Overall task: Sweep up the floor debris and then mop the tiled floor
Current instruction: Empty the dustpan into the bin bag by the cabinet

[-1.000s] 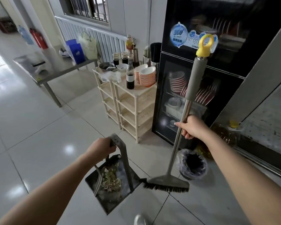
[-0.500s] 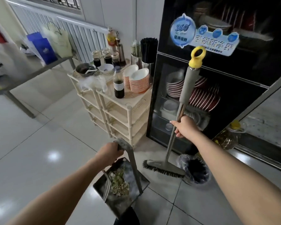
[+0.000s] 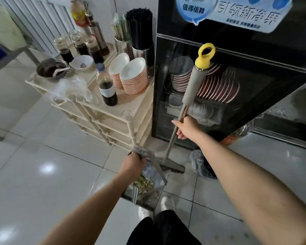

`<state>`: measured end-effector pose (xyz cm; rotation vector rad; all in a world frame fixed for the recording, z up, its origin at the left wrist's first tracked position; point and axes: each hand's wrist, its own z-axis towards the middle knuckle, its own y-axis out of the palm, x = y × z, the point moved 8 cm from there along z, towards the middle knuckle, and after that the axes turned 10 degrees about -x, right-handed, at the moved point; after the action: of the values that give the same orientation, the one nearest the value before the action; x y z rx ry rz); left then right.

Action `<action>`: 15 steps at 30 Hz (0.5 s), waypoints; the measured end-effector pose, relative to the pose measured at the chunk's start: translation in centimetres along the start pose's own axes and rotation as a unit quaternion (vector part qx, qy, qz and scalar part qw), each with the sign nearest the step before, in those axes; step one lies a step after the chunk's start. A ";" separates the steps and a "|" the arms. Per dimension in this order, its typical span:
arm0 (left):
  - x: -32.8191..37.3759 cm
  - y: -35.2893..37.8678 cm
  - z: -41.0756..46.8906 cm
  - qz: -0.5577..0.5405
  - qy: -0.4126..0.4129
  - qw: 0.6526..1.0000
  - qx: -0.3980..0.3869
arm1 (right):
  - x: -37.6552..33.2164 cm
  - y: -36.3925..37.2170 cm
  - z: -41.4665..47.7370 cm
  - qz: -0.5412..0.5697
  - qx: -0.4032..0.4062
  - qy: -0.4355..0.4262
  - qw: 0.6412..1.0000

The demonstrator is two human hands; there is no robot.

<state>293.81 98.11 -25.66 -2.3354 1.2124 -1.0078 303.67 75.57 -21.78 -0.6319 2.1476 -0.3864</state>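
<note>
My left hand (image 3: 133, 164) grips the handle of a dark metal dustpan (image 3: 149, 189) that hangs just above the white tiled floor (image 3: 51, 170). Greenish food scraps (image 3: 145, 185) lie in the pan. My right hand (image 3: 185, 127) is closed around the metal shaft of a broom (image 3: 193, 85) with a grey grip and a yellow ring top. Its brush head (image 3: 171, 167) rests on the tiles just beyond the dustpan, at the foot of the black cabinet.
A cream plastic shelf rack (image 3: 113, 114) carries bowls, sauce bottles and chopstick holders, close on the left. A black glass-door dish cabinet (image 3: 237, 71) stands ahead. A small bin with a black liner (image 3: 200, 165) sits beside the brush. My shoes (image 3: 167, 203) are below.
I have stepped closer to the rack and cabinet. The brush head moved from in front of the bin toward the cabinet's foot, and the dustpan swung in nearer my feet.
</note>
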 end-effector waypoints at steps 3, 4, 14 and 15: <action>0.0 0.8 2.1 -0.041 -0.027 0.999 -0.017 | 0.0 0.7 2.6 0.004 -0.014 0.015 1.000; 0.1 0.9 2.7 -0.053 -0.031 0.998 -0.021 | 0.1 0.9 3.4 0.001 -0.020 0.016 1.000; 1.0 1.6 7.7 -0.032 -0.034 0.996 -0.070 | 2.1 3.7 11.9 0.020 -0.013 0.046 0.999; 1.1 1.7 7.9 -0.035 -0.033 0.996 -0.077 | 2.5 3.7 12.5 0.026 -0.014 0.055 0.998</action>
<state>298.90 95.92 -31.69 -2.5237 1.2303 -0.8785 311.26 76.63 -32.63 -0.5815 2.2725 -0.3725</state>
